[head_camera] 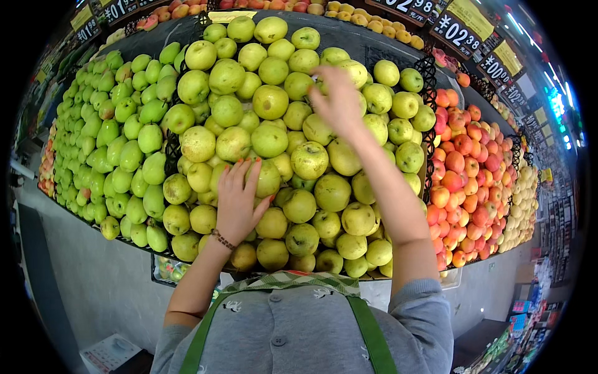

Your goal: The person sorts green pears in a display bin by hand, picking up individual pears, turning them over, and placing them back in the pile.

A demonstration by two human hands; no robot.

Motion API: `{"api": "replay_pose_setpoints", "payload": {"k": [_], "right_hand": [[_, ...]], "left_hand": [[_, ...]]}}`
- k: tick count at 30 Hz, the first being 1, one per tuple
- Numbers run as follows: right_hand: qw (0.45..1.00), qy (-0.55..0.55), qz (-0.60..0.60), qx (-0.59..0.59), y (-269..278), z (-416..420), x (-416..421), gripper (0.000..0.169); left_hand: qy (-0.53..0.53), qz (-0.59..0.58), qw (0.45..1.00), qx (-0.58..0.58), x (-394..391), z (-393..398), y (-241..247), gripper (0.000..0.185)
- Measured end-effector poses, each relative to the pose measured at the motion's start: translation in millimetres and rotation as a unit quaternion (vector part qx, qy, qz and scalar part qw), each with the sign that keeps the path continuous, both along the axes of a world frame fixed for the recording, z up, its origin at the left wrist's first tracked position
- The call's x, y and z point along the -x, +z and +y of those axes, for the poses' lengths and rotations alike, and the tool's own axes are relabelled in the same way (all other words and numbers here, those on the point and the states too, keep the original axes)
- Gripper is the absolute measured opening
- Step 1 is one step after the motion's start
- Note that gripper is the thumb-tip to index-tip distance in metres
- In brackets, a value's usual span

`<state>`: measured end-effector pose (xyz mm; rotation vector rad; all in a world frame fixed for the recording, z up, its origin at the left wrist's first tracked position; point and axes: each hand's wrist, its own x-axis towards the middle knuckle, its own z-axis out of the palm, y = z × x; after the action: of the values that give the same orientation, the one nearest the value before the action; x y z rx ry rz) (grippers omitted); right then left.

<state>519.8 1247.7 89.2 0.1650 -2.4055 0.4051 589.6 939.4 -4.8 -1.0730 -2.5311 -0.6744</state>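
Observation:
A sloping heap of round yellow-green pears (pixel 309 160), several with brown specks, fills the display before me. My left hand (pixel 237 198) lies palm down near the front of the heap. Its fingers are spread, and the fingertips touch a pear (pixel 268 178) that the hand partly covers. Farther up the slope, my right hand (pixel 337 100) is blurred and reaches over the upper pears. Thumb and fingers are apart there, with no fruit plainly between them. A large pear (pixel 354 73) shows just behind this hand, and its palm side is hidden.
Green pears (pixel 117 135) are piled on the left, and red-yellow apples (pixel 462 182) on the right. Black lattice dividers (pixel 429 93) separate the heaps. Price signs (pixel 460 32) stand along the back. Below the front edge, a black crate (pixel 161 271) sits on the grey floor (pixel 107 276).

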Motion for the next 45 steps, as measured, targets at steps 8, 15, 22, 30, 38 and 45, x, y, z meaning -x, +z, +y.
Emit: {"api": "replay_pose_setpoints", "payload": {"k": [8,15,22,30,38,45], "right_hand": [[0.961,-0.229,-0.152,-0.019,1,88,36,0.084],[0.989,-0.019,-0.139,0.042,-6,8,5,0.085],[0.994,0.047,-0.097,0.036,-19,1,-9,0.043],[0.931,-0.309,-0.184,-0.060,2,173,-62,0.072],[0.940,-0.161,-0.183,-0.237,7,175,-77,0.089],[0.919,-0.107,-0.138,-0.355,9,200,-64,0.092]], "left_hand": [[-0.117,-0.017,0.992,-0.038,-20,1,3,0.066],[-0.114,-0.060,0.987,-0.094,-23,-2,-15,0.057],[-0.092,-0.078,0.986,-0.111,-19,-9,-4,0.049],[-0.083,-0.058,0.974,-0.203,11,10,27,0.042],[-0.118,0.056,0.988,-0.078,121,101,57,0.057],[-0.020,0.036,0.995,-0.090,138,114,46,0.063]]}}
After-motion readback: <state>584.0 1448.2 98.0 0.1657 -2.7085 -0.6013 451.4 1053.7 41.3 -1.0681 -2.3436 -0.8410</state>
